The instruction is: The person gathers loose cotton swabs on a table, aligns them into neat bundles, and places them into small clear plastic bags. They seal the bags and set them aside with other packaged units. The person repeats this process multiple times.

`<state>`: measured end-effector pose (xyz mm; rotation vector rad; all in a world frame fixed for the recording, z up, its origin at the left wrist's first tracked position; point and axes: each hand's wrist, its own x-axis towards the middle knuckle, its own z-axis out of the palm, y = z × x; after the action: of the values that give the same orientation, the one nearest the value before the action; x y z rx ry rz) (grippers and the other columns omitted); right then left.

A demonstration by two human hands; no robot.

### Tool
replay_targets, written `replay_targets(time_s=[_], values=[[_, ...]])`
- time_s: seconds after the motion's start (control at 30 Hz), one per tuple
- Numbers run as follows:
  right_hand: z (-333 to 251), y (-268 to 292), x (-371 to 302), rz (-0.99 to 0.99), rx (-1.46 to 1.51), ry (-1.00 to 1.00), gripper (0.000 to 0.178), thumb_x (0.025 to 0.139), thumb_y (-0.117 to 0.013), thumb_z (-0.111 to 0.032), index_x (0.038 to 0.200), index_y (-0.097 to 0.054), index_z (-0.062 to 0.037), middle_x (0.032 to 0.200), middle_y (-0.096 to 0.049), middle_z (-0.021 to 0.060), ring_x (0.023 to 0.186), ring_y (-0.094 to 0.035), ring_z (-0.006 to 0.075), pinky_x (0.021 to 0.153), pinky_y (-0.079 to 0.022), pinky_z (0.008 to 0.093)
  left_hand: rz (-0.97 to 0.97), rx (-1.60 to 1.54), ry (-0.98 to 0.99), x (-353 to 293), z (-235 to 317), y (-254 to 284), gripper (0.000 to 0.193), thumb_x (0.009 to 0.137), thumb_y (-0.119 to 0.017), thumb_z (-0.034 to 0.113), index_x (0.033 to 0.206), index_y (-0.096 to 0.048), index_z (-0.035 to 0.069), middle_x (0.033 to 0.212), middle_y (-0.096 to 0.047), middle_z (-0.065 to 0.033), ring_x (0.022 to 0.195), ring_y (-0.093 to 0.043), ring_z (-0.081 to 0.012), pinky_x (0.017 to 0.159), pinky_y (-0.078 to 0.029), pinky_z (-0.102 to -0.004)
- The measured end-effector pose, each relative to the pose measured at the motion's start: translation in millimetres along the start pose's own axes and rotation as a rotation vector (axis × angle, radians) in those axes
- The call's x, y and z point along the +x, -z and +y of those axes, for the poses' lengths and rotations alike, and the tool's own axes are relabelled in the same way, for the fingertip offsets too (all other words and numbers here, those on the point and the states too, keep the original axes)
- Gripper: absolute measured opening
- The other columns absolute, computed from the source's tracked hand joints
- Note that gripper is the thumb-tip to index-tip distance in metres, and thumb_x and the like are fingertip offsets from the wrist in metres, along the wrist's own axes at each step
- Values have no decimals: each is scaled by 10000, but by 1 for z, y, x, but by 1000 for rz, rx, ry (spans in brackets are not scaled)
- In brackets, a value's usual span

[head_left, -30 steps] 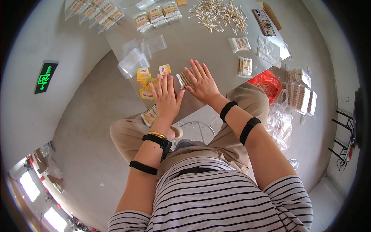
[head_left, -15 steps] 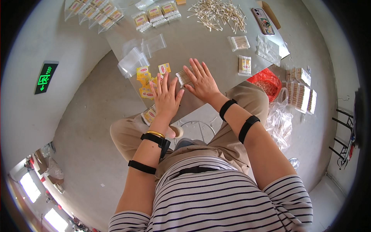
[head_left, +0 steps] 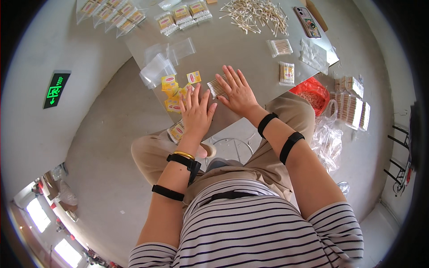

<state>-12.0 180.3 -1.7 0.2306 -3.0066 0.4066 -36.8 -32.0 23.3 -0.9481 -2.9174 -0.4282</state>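
A small pack of cotton swabs (head_left: 216, 89) lies on the grey table, partly under the fingers of my right hand (head_left: 240, 94). That hand is flat, its fingers stretched out. My left hand (head_left: 196, 114) rests with fingers spread beside the pack, over the edge of a pile of yellow cards (head_left: 171, 93). One more yellow card (head_left: 193, 77) lies apart, just beyond my left fingertips. Near my left wrist, a swab pack with a yellow label (head_left: 177, 131) is at the table's near edge, partly hidden by my arm.
Loose cotton swabs (head_left: 257, 15) are heaped at the far side. Clear bags (head_left: 158, 69) lie left; swab packs (head_left: 280, 47) and a phone (head_left: 307, 22) lie right. Labelled packs (head_left: 182, 16) sit at the back. A red bag (head_left: 315, 96) and stacked bundles (head_left: 351, 105) stand beyond the right edge.
The whole view has shifted slightly to the right. Both hands keep nearly the same flat pose and place beside the pack of cotton swabs.
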Motion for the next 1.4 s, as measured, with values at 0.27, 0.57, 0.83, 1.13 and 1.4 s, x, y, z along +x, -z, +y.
replay_targets(time_s=[0.27,0.57,0.83,1.13,1.4], values=[[1,1,-1,4,20,1,812,1007,-605,-509,1671,-299,-157,1741,-223,189,1616,-217,351,1318,-178,517,-29,-12,-7,-1,5,8,508,1067,-540,482,1448,-618,155,1641,-426,-129,1576,-275,-376,1268,-150,-633],[0,2,0,-17,-37,-2,793,1035,-527,-569,1675,-297,-161,1749,-213,184,1628,-192,330,1322,-161,506,-21,-1,-15,-7,5,5,505,1077,-509,488,1459,-617,176,1649,-419,-122,1577,-267,-370,1271,-133,-632],[0,0,-1,-10,-40,-1,789,1034,-526,-564,1673,-301,-160,1749,-214,184,1627,-196,329,1320,-172,509,-42,-4,-5,-11,10,10,524,1081,-499,489,1501,-578,186,1655,-403,-127,1576,-266,-376,1268,-125,-646],[1,0,0,-10,-32,0,775,1042,-513,-563,1670,-307,-158,1746,-217,189,1629,-188,333,1321,-159,509,-32,-5,-11,-16,10,4,534,1065,-544,480,1509,-564,185,1661,-399,-129,1581,-269,-373,1265,-126,-656],[0,1,0,4,-3,3,787,1034,-545,-536,1677,-292,-160,1746,-210,186,1623,-195,345,1322,-164,513,-39,3,-23,-17,10,6,544,1062,-546,481,1514,-554,176,1660,-399,-126,1583,-267,-368,1265,-134,-653]])
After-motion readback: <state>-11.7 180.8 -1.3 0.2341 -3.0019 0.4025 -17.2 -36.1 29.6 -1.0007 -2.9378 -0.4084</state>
